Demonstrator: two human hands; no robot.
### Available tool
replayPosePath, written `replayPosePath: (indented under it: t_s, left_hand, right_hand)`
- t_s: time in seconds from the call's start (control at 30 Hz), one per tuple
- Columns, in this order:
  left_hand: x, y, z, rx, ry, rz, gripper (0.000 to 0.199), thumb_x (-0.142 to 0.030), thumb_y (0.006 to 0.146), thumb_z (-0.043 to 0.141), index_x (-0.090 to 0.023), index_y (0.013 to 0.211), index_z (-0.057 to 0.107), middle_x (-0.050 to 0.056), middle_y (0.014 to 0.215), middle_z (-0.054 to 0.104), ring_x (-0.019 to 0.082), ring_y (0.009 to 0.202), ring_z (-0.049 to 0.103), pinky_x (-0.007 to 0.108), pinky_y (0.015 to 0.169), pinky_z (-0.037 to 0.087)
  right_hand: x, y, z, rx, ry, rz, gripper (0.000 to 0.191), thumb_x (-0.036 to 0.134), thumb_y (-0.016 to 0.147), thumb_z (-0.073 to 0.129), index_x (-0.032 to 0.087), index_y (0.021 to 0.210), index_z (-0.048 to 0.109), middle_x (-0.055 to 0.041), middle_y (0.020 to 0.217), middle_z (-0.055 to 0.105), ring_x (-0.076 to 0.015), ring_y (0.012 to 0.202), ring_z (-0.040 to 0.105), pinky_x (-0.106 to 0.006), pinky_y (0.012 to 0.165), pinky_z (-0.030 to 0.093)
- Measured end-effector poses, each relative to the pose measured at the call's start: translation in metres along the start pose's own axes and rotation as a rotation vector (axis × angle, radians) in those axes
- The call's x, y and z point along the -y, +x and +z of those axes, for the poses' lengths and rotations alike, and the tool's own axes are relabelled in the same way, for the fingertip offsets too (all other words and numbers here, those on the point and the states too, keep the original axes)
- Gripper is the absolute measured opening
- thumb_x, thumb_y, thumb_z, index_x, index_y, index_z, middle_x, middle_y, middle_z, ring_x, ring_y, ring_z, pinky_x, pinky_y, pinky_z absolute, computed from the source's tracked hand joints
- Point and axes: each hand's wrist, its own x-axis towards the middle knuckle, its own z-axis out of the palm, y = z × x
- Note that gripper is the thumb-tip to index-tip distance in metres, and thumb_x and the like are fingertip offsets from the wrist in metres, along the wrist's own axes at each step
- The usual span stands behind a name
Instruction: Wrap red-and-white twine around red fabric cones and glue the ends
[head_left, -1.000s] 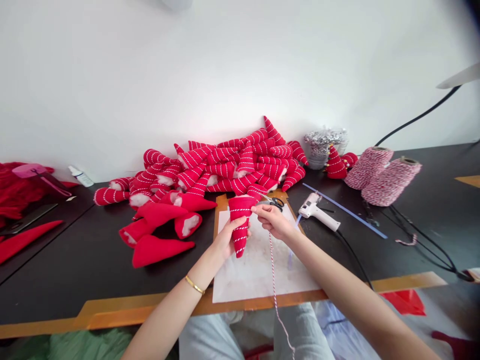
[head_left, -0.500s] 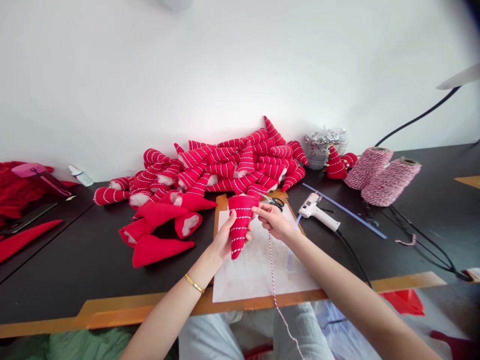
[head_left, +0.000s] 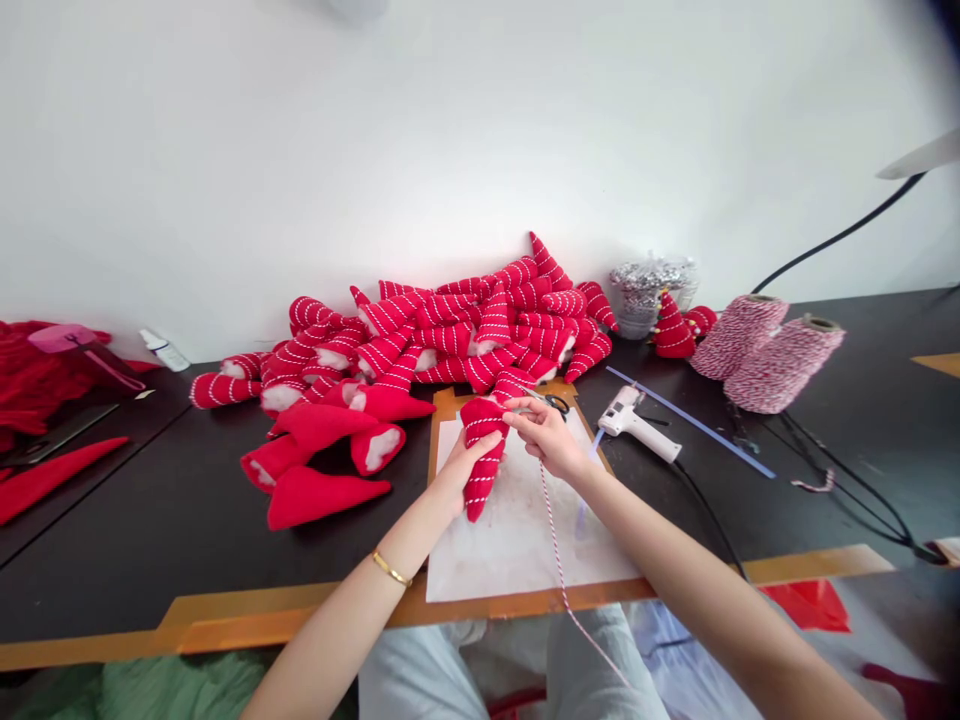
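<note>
My left hand (head_left: 459, 472) is wrapped around a red stuffed fabric cone (head_left: 481, 484), its narrow tip pointing down toward me and white dashed stripes circling it. At the cone's wide upper end, my right hand (head_left: 549, 440) pinches red-and-white twine (head_left: 554, 530). From under that hand the twine hangs over the table edge and down across my lap. A white paper sheet (head_left: 517, 560) lies beneath both hands. Just beyond my right fingers are scissors (head_left: 556, 404), partly hidden.
A pile of striped cones (head_left: 450, 330) leans against the wall, with plain red cones (head_left: 319, 498) at left. To the right lie a white glue gun (head_left: 637, 425), a glue stick (head_left: 697, 425) and two twine spools (head_left: 784, 365). A phone (head_left: 67, 435) rests far left.
My left hand has shifted its grip, its thumb now lying across the front of the cone, which has turned slightly. The hanging twine has swung to the right.
</note>
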Motion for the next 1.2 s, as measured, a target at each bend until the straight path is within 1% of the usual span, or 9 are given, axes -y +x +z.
replayPosePath:
  t_s: [0.17,0.33,0.53,0.63,0.7,0.83,0.9,1.03,1.2]
  left_hand:
    - [-0.003,0.001,-0.001,0.010,-0.119,-0.113,0.033,-0.033,0.079,0.080,-0.017,0.103,0.064,0.002,0.072,0.067,0.012,0.058,0.062,0.022,0.052,0.053]
    - [-0.008,-0.002,-0.002,0.081,-0.325,-0.218,0.022,-0.029,0.088,0.071,-0.012,0.101,0.067,0.005,0.075,0.067,0.011,0.060,0.062,0.019,0.052,0.053]
    - [-0.015,-0.005,-0.007,0.193,-0.482,-0.262,0.030,-0.031,0.091,0.068,-0.009,0.111,0.066,0.009,0.086,0.069,0.011,0.066,0.065,0.017,0.052,0.052]
    - [-0.009,-0.004,-0.007,0.200,-0.388,-0.206,0.042,-0.039,0.089,0.071,-0.012,0.119,0.062,0.013,0.102,0.072,0.017,0.079,0.070,0.022,0.059,0.056]
    - [-0.001,-0.001,-0.006,0.169,-0.297,-0.098,0.055,-0.040,0.084,0.076,-0.017,0.130,0.055,0.013,0.110,0.072,0.021,0.088,0.072,0.028,0.068,0.059]
    - [0.011,0.003,-0.004,0.076,-0.141,0.081,0.087,-0.028,0.073,0.088,-0.031,0.144,0.037,0.006,0.113,0.072,0.020,0.089,0.072,0.031,0.078,0.058]
    - [0.013,0.005,-0.003,0.044,-0.088,0.096,0.082,-0.027,0.072,0.088,-0.029,0.140,0.042,0.006,0.109,0.072,0.019,0.085,0.071,0.031,0.075,0.057]
    - [0.010,0.008,-0.003,-0.032,-0.085,0.106,0.060,-0.029,0.071,0.087,-0.021,0.122,0.057,0.003,0.094,0.072,0.016,0.072,0.067,0.026,0.063,0.052]
    - [0.001,0.008,-0.002,-0.107,-0.188,0.118,0.050,-0.028,0.067,0.088,-0.019,0.108,0.061,-0.001,0.079,0.070,0.013,0.063,0.063,0.022,0.056,0.049]
  right_hand:
    - [0.000,0.002,-0.002,-0.006,0.063,0.021,0.053,0.050,0.063,0.088,0.021,0.100,0.065,0.0116,0.057,0.037,-0.0042,0.044,0.017,-0.023,0.040,0.009]
    - [-0.003,0.002,-0.004,0.039,0.139,0.049,0.056,0.047,0.065,0.089,0.020,0.108,0.065,0.0119,0.059,0.032,-0.0044,0.047,0.016,-0.021,0.041,0.007]
    - [-0.003,0.003,-0.006,0.053,0.143,0.086,0.050,0.052,0.062,0.089,0.018,0.090,0.066,0.0110,0.057,0.034,-0.0039,0.046,0.017,-0.021,0.041,0.007]
    - [-0.003,0.003,-0.005,-0.013,0.021,0.025,0.047,0.058,0.065,0.085,0.017,0.081,0.067,0.0070,0.059,0.045,-0.0037,0.045,0.022,-0.022,0.040,0.013]
    - [-0.004,0.002,-0.003,-0.084,-0.093,-0.074,0.045,0.059,0.069,0.081,0.017,0.080,0.069,0.0038,0.062,0.053,-0.0050,0.046,0.030,-0.022,0.041,0.021]
    - [-0.005,-0.002,0.003,-0.099,-0.233,-0.233,0.042,0.057,0.072,0.079,0.017,0.083,0.073,-0.0017,0.071,0.063,-0.0117,0.059,0.049,-0.025,0.051,0.037]
    - [-0.004,-0.003,0.005,-0.072,-0.226,-0.203,0.043,0.057,0.073,0.078,0.017,0.088,0.074,-0.0005,0.068,0.060,-0.0115,0.056,0.048,-0.025,0.049,0.036]
    - [-0.003,-0.001,0.003,-0.070,-0.164,-0.134,0.047,0.055,0.074,0.078,0.017,0.102,0.073,0.0067,0.059,0.046,-0.0068,0.045,0.034,-0.023,0.042,0.025]
    - [-0.004,0.002,-0.001,-0.082,-0.123,-0.098,0.051,0.056,0.073,0.078,0.017,0.106,0.072,0.0092,0.058,0.038,-0.0054,0.043,0.027,-0.023,0.040,0.020]
